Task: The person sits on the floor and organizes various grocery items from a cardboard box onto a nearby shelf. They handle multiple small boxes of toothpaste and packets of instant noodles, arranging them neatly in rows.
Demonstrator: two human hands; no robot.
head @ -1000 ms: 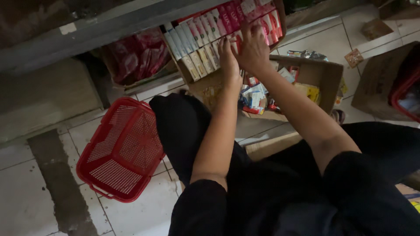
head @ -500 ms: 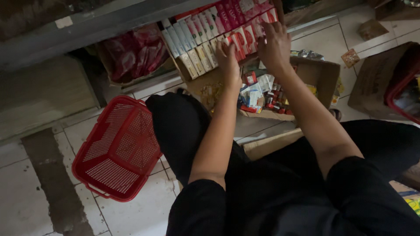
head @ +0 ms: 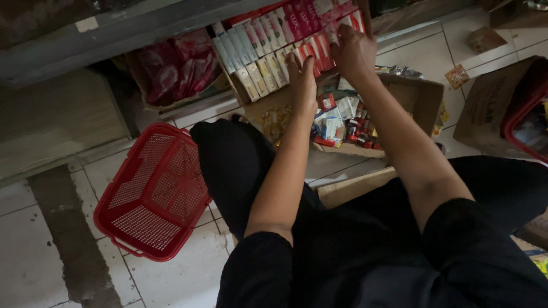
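Rows of small cartons (head: 260, 48), white-blue, cream, pink and red, stand packed in an open cardboard tray under a grey shelf edge (head: 114, 31). My left hand (head: 302, 80) lies flat, fingers straight, against the red cartons in the middle of the front row. My right hand (head: 354, 51) rests on the red cartons (head: 319, 48) at the tray's right end, fingertips on their tops. Its palm hides whether it grips any. Both forearms reach forward over my dark-clothed knees.
A red plastic basket (head: 154, 194) lies on the tiled floor at my left. Below the tray sits a cardboard box (head: 425, 100) of mixed small packets. Red bags (head: 177, 68) fill another box at left. A large carton (head: 491, 102) holding a red basket stands at right.
My right hand has moved from beside the left hand to the tray's right end. The left hand has stayed against the front row, shifting only slightly.
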